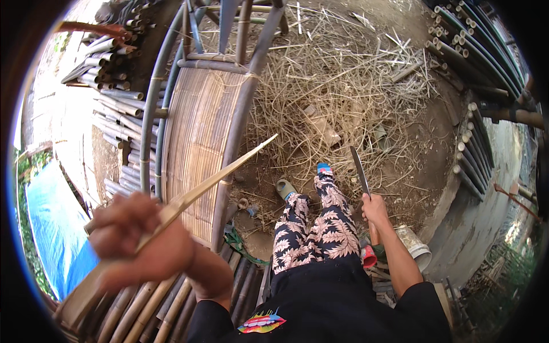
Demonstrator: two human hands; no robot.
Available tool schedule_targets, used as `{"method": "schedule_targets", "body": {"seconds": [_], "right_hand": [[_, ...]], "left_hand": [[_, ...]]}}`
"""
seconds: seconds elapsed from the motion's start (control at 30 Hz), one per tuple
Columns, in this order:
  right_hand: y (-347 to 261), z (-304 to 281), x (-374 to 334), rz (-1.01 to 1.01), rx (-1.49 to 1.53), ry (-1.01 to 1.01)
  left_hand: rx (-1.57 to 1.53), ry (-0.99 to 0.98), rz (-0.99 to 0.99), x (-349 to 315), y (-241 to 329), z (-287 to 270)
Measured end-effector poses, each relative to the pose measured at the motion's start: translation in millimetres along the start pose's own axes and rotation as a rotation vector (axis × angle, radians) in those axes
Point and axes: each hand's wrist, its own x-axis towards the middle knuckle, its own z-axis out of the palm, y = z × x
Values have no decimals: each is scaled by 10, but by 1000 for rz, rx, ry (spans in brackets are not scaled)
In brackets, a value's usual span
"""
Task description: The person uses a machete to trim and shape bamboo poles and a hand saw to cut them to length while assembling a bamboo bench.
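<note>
We grip a strip [213, 179] in our left hand [150, 233], its blurred fingers curled around it; in our view the strip slants across the bench [197, 137], its tip past the bench's edge. Our right hand [375, 210] holds a knife [361, 170], fingers wrapped round its handle, blade pointing ahead. Shavings [337, 74] litter the ground before us.

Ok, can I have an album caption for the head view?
Left hand holding a pale strip, right hand gripping a knife, with thin scraps littering the ground.
</note>
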Motion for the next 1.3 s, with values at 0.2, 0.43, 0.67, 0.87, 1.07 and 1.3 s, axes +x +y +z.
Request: {"method": "schedule_targets", "body": {"seconds": [0.2, 0.43, 0.67, 0.87, 1.07, 1.3], "right_hand": [[202, -52, 327, -47, -20, -6], [54, 53, 701, -416, -180, 99], [-747, 304, 1188, -665, -311, -23], [-951, 531, 1517, -912, -274, 23], [-1105, 600, 1423, -1023, -197, -15], [-928, 889, 1876, -805, -390, 98]], "left_hand": [[-162, -91, -134, 230, 345, 557], [-139, -311, -102, -303, -442, 824], [-185, -248, -157, -1216, -1493, 1036], [-249, -217, -66, -1305, -1597, 1051], [-167, -107, -81, -1316, -1621, 1040], [-173, -81, -79, -1328, -1630, 1045]]}}
